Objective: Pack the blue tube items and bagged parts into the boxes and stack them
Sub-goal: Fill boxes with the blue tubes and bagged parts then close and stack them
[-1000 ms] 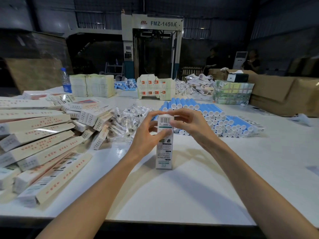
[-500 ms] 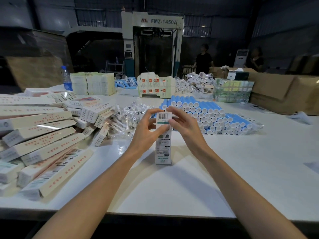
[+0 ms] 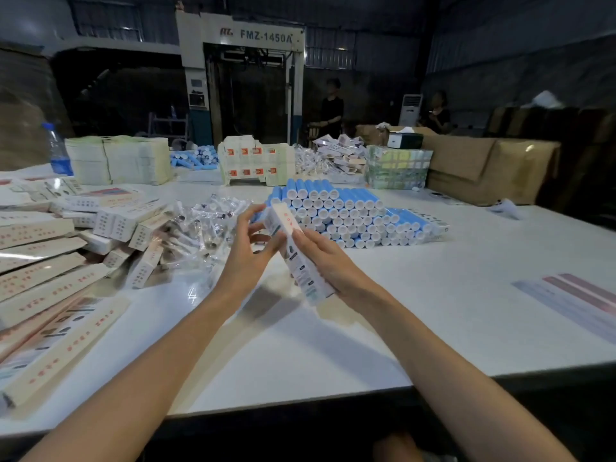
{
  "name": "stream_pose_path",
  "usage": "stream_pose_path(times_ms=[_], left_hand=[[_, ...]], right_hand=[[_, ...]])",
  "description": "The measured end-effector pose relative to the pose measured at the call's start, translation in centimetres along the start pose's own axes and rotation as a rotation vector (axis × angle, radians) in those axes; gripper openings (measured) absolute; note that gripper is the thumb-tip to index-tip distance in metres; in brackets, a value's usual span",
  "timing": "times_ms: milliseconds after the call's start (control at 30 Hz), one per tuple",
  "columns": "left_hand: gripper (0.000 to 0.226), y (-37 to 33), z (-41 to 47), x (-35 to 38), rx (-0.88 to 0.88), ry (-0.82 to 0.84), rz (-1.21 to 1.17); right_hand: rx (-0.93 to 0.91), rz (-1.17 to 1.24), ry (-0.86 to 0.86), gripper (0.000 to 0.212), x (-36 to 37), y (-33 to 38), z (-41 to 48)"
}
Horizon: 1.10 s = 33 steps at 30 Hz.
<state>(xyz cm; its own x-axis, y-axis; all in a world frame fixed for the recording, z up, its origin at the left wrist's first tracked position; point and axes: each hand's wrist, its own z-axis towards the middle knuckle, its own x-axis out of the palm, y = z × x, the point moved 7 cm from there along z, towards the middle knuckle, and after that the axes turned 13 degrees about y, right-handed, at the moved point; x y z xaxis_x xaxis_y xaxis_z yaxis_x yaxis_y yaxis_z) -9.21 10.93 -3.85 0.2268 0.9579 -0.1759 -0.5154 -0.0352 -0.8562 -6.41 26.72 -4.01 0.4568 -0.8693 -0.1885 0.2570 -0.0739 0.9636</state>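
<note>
The grey machine (image 3: 240,81) at the back reads "FMZ-1450A".

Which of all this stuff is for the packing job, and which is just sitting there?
For the job: held box, blue tubes, bagged parts, piled boxes on the left.
Just lying about: water bottle, tissue box, brown cartons, big machine.
</note>
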Motion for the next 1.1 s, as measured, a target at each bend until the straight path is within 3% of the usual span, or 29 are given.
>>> stream_pose_path(times_ms=[167, 267, 367, 600, 733, 1100], left_hand=[[0.042, 0.5, -1.3, 3.5, 0.102, 0.219, 0.55], [0.036, 0.7, -2.2, 5.1, 0.169, 0.35, 0.668], [0.031, 0.3, -2.2, 5.6, 0.232, 0.362, 0.692], [0.03, 1.0, -2.1, 5.8, 0.229, 0.417, 0.701], [0.024, 1.6, -1.9, 5.5, 0.266, 0.435, 0.723], [0.022, 2.2, -1.9, 4.9, 0.255, 0.43, 0.743]], right_hand=[[0.053, -0.511, -0.327, 0.03, -7.0, 0.5, -6.0], [0.282, -0.795, -0.503, 0.046, -12.8, -0.9, -11.5], [0.538, -1.074, -0.634, 0.045, -18.0, -2.1, -18.0], [0.732, -1.38, -0.777, 0.039, -23.8, -1.8, -27.0], [0.863, -1.575, -0.76, 0.045, -25.2, -1.3, -28.8], [0.947, -1.589, -0.807, 0.047, -26.7, -1.7, -31.1]])
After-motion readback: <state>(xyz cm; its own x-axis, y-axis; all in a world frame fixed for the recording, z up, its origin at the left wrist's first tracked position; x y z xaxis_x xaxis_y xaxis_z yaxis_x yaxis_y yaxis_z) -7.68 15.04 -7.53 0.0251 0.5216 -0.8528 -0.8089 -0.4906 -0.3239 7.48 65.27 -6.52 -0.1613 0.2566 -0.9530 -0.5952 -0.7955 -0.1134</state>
